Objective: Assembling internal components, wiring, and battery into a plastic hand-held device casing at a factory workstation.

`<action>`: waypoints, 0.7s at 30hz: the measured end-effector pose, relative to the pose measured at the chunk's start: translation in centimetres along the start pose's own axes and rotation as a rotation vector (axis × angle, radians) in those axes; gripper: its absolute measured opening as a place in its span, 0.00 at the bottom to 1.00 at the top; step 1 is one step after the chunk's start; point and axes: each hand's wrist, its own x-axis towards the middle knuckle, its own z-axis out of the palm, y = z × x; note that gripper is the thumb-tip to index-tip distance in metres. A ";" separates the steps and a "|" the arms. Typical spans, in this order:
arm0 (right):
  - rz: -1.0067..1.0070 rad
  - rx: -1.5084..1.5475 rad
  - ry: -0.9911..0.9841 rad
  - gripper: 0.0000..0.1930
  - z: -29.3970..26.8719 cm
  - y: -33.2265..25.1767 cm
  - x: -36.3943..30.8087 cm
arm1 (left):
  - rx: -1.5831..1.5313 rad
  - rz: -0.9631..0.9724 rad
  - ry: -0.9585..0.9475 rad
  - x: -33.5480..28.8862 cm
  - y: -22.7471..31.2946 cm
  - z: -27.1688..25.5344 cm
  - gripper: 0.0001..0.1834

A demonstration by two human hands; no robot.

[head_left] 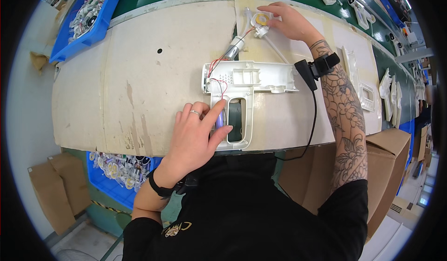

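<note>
A white plastic half-shell (274, 77), shaped like a gun with a looped handle, lies on the board with its ribbed inside up. My left hand (195, 130) is at the handle, thumb and index finger around a purple cylindrical battery (219, 120) lying in it. Beyond the shell, my right hand (291, 21) has its thumb and fingers at the edge of a round white part with a yellow ring (262, 19). Red and dark wires run from the shell to a silver cylindrical motor (233, 48) and the round part. A thin white tube (275, 48) slants down toward the shell.
Blue bins of small parts stand at the far left (104, 16) and below the board's front edge (95, 175). More white shell pieces (365, 96) lie at the right. A cardboard box (384, 168) stands near my right arm, and a black cable (315, 121) hangs from its wristband.
</note>
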 end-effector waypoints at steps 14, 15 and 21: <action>0.225 0.402 -0.247 0.13 -3.1 -1.7 -3.2 | -0.081 -0.017 -0.012 15.4 -2.9 -6.9 0.19; 0.220 0.403 -0.250 0.13 -3.0 -2.3 -3.3 | 0.013 -0.005 -0.036 17.5 -3.8 -6.5 0.20; 0.152 0.542 -0.075 0.17 -3.5 -4.9 -5.3 | -0.109 -0.123 -0.345 24.1 -3.8 -2.3 0.25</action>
